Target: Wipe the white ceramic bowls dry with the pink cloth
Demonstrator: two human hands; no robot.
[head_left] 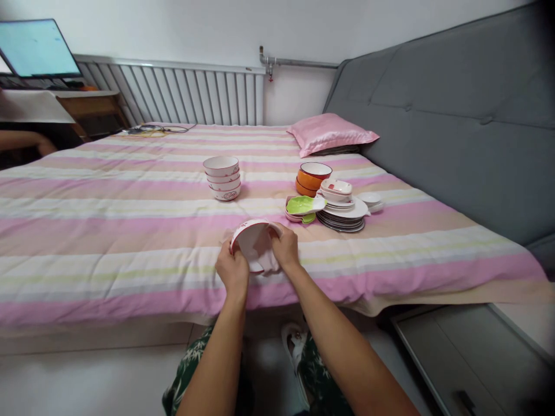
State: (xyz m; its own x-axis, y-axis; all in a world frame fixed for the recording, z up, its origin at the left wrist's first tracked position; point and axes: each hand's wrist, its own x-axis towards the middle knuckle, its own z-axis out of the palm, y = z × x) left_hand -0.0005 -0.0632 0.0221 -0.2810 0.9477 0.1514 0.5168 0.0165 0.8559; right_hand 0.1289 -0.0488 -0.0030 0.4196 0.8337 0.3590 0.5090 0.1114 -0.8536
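Note:
A white bowl (250,245) with a red rim is tipped on its side just above the near part of the bed, its inside facing me. My left hand (234,268) is closed on the bowl's left rim. My right hand (286,248) is closed at the right rim, with a pale pink cloth (271,263) bunched under its fingers and hanging against the bowl's inside. The right fingertips are partly hidden by the bowl and cloth. Farther off stands an upright stack of similar patterned white bowls (222,178).
On the right are orange bowls (307,180), green leaf-shaped dishes (302,205), stacked plates (342,222) and small white dishes (370,200). A pink pillow (332,133) lies near the grey headboard (451,110). Cables (162,130) lie at the far left. Another person's arm (26,140) shows at left.

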